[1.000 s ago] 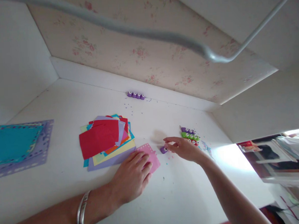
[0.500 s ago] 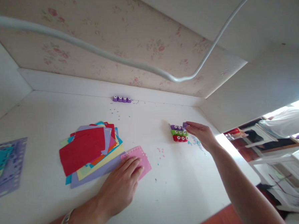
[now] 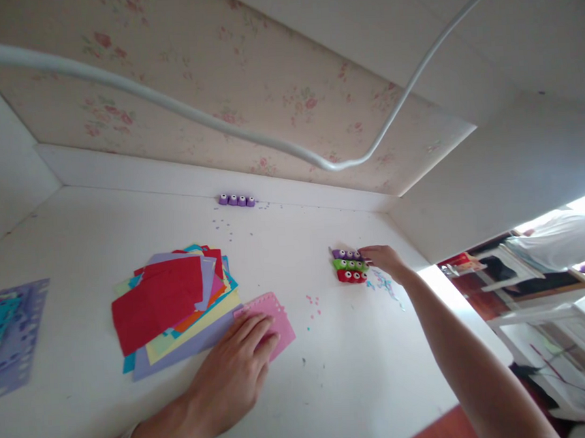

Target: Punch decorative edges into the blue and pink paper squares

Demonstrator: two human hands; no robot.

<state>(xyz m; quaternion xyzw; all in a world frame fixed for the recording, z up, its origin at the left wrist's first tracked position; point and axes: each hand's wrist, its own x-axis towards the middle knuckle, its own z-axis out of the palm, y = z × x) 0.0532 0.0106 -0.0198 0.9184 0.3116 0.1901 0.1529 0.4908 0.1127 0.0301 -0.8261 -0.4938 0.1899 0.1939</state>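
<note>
My left hand [image 3: 241,362] lies flat on a pink sheet of paper [image 3: 281,327] with small holes punched along its edge. Beside it is a fanned pile of coloured paper [image 3: 157,304], red on top. At the right, my right hand [image 3: 385,261] has its fingertips at the right end of a row of small purple paper punches [image 3: 342,253]. The fingers seem to pinch the end punch, partly hiding it. Below that row sit green punches [image 3: 344,264] and red punches [image 3: 349,277], each with a round white top.
Several more purple punches [image 3: 237,200] stand in a row near the wall. Punched-out paper bits [image 3: 313,304] are scattered on the white table [image 3: 331,393]. Punched purple and blue sheets [image 3: 19,338] lie at the left. A white cable [image 3: 193,113] hangs across the view; a person [image 3: 563,241] is at the far right.
My right hand has brought a purple punch down and left against the end of the purple row. My left hand stays on the pink paper. The view has shifted slightly.
</note>
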